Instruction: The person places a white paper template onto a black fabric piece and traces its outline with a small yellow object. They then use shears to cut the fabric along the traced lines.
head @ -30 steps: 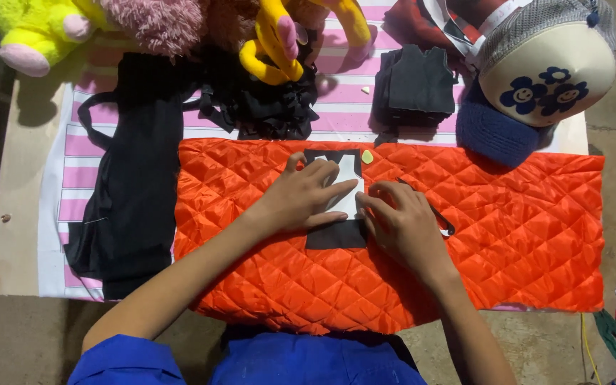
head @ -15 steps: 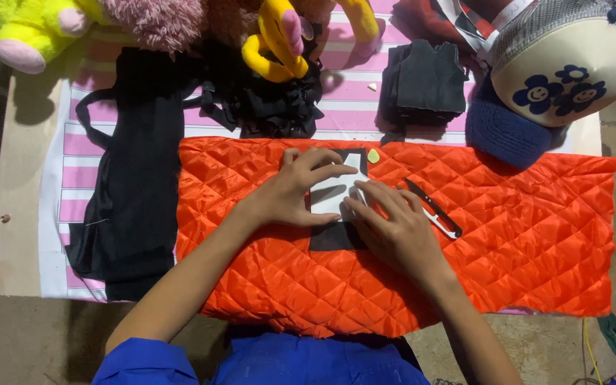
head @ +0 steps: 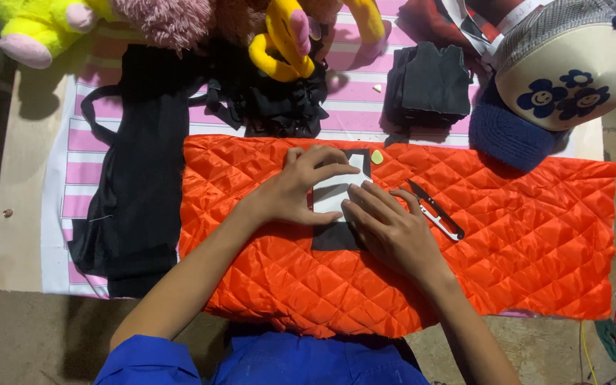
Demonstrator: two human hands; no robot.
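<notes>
Both hands are pressing flat, open-fingered: left hand (head: 301,189) and right hand (head: 393,232) pinning the white template (head: 331,196) on the orange quilted fabric (head: 522,235) mid-surface; best keeping it unshifted.

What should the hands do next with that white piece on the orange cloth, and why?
Probably press the white piece flat. Both the left hand and the right hand already rest on it, over the dark patch on the orange quilted cloth; the thread snips lie untouched.

Behind: yellow plush toy (head: 37,28), flowered cap (head: 565,71), perhaps 1 folded black cloth (head: 429,89).
</notes>
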